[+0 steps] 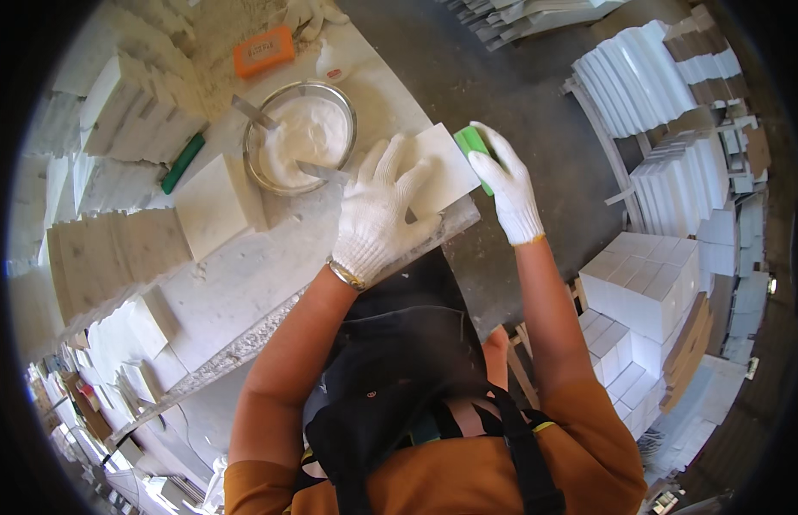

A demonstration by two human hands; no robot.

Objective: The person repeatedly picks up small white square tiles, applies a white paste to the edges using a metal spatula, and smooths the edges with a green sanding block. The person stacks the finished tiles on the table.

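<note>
My left hand [375,206], in a white knit glove, lies with spread fingers on a square white tile [444,167] near the corner of the stone-topped table. A bright green rectangular block [476,159] is gripped in my gloved right hand [506,184]. The block is at the tile's right edge; whether it touches the edge I cannot tell. Just beyond my left fingers stands a round metal bowl [354,129] with white paste [300,142] in it. One flat metal blade [255,112] rests across its far left rim, another blade [320,172] across its near side.
A stack of square tiles [214,206] stands left of the bowl, with a dark green bar [184,163] behind it. An orange box [263,51] and a white bottle [329,64] are farther back. White tile stacks [643,270] stand on the right, beyond the floor [558,129].
</note>
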